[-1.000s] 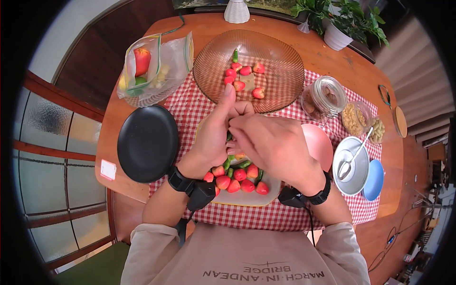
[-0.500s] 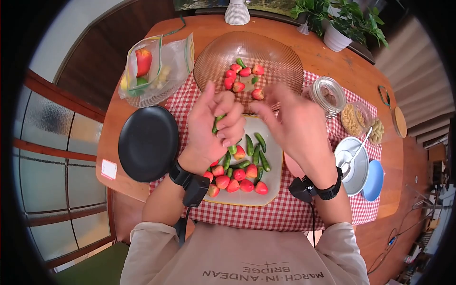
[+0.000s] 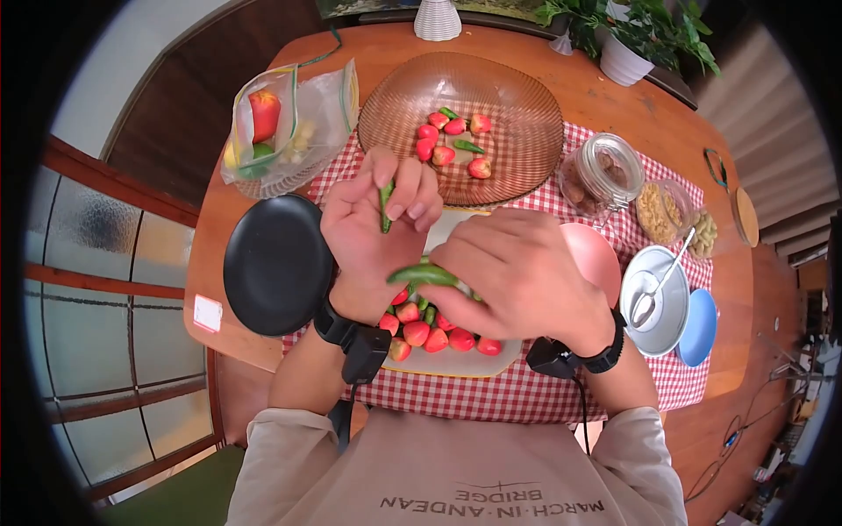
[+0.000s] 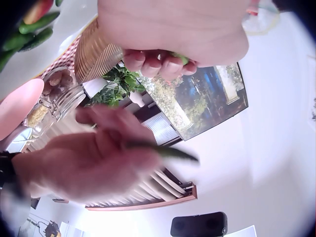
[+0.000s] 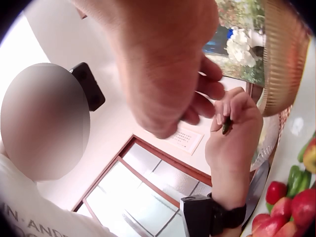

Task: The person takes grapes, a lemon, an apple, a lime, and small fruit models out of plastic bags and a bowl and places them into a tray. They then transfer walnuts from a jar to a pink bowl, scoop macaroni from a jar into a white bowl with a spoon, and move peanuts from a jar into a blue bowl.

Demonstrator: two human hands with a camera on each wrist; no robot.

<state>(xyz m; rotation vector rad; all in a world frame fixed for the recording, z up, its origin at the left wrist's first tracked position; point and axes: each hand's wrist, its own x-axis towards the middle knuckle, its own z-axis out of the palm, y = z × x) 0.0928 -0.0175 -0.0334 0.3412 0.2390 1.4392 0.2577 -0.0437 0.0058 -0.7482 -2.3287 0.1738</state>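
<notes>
A green pepper (image 3: 423,275) juts leftward from the pinching right grip (image 3: 522,273); the left grip (image 3: 375,230) curls round another pepper (image 3: 386,207).

- Tray (image 3: 454,364) on the cloth (image 3: 474,399), nearest the person, holding fruits (image 3: 416,333) and peppers (image 3: 430,316)
- Large bowl (image 3: 517,96) behind it, holding more of both
- Plate (image 3: 276,263) left of the tray; bag (image 3: 329,105) behind the plate
- Jar (image 3: 583,187) right of the large bowl
- Spoon (image 3: 674,263) in the smaller bowl (image 3: 674,311), right of the tray

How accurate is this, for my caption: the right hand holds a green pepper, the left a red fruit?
It's wrong about the left hand: the head view shows it holding a green pepper too. The right hand does hold a green pepper.
</notes>
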